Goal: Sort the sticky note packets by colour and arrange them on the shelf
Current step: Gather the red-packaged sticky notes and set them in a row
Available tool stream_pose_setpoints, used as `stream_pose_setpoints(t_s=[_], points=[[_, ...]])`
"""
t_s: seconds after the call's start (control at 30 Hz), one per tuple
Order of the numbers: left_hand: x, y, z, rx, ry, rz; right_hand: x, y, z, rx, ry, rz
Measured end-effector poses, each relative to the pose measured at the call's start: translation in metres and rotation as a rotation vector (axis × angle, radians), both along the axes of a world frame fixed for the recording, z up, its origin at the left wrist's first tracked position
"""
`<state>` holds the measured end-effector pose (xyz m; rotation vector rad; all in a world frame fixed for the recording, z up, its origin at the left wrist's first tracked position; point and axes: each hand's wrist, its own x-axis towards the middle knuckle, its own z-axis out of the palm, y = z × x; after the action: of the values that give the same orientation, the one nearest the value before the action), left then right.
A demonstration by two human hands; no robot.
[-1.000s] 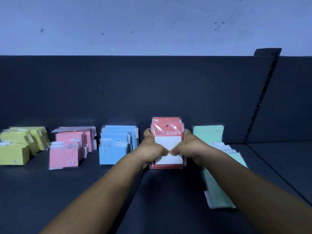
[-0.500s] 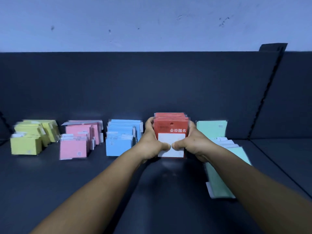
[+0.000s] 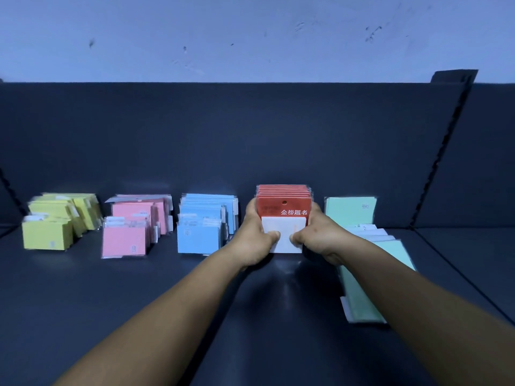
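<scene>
A stack of red sticky note packets (image 3: 284, 203) with white pads stands upright on the dark shelf (image 3: 139, 302), between the blue and green groups. My left hand (image 3: 255, 236) grips its left side and my right hand (image 3: 313, 235) grips its right side, thumbs on the front white pad. Yellow packets (image 3: 55, 221) stand at the far left, pink packets (image 3: 133, 227) beside them, then blue packets (image 3: 204, 224). Green packets (image 3: 351, 214) lean at the right, several lying flat towards me, partly hidden by my right forearm.
The shelf's dark back panel (image 3: 250, 135) rises behind the rows. A slotted upright (image 3: 443, 151) divides off another shelf bay (image 3: 473, 246) on the right. A pale wall (image 3: 250, 37) is above.
Both hands have pushed the red stack away from me towards the back panel and set it more upright. The view has shifted a little.
</scene>
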<state>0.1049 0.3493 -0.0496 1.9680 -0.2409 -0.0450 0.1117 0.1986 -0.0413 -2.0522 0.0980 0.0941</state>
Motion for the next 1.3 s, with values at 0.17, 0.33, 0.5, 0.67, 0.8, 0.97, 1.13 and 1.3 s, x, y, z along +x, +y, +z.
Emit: stream_pose_setpoints(t_s=[0.17,0.33,0.5,0.67,0.8,0.97,1.13,1.3], points=[[0.009,-0.001,0.004,0.030,0.029,0.058,0.006,-0.003,0.001,0.012,0.010,-0.016],[0.020,-0.003,0.005,0.053,0.080,0.098,0.011,0.000,0.008,0.005,0.016,0.026],[0.024,-0.003,0.003,0.116,0.118,0.060,0.012,-0.002,0.015,-0.103,0.061,0.095],[0.026,-0.004,0.004,0.133,0.152,0.050,0.037,-0.014,-0.003,-0.145,0.119,0.067],[0.019,-0.004,0.006,0.134,0.146,0.074,0.012,0.000,0.016,-0.098,0.126,0.015],[0.015,-0.006,0.009,0.140,0.147,0.108,0.010,0.003,0.013,-0.082,0.108,-0.025],[0.009,-0.010,0.014,0.194,0.153,0.144,0.003,0.006,0.017,-0.065,0.087,-0.062],[-0.004,-0.010,0.019,0.357,0.167,0.143,-0.017,0.006,0.032,-0.125,0.061,-0.066]])
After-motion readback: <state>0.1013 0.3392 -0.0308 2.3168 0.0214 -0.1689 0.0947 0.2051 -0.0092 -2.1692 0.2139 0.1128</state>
